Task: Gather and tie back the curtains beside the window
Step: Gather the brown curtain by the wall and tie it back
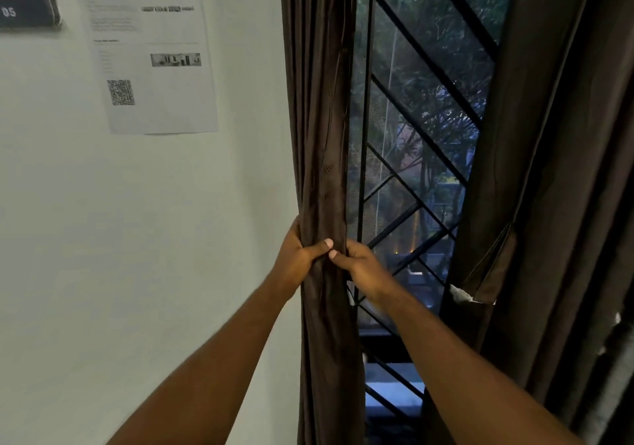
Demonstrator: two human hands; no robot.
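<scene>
- I see a printed sheet [151, 49] on the wall [103, 221], 10 o'clock in frame.
- Left curtain [322, 118] is bunched into a narrow column at centre, running 12 to 6.
- Left hand [298, 255] is clamped on the bunch from its 9 o'clock side, thumb across the front.
- Right hand [363, 266] grips the same bunch from 3 o'clock, thumbs nearly touching.
- Window grille [422, 135] sits just right of the bunch.
- Right curtain [549, 170] hangs at 3 o'clock.

We hold the left curtain [322, 135] bunched into a thin roll. Our left hand [298, 255] and right hand [360, 266] wrap round it, thumbs touching in front. Behind it is the window [418, 118] with dark slanted bars. The right curtain [555, 170] hangs loose. A paper [151, 53] is stuck on the white wall [137, 238].
</scene>
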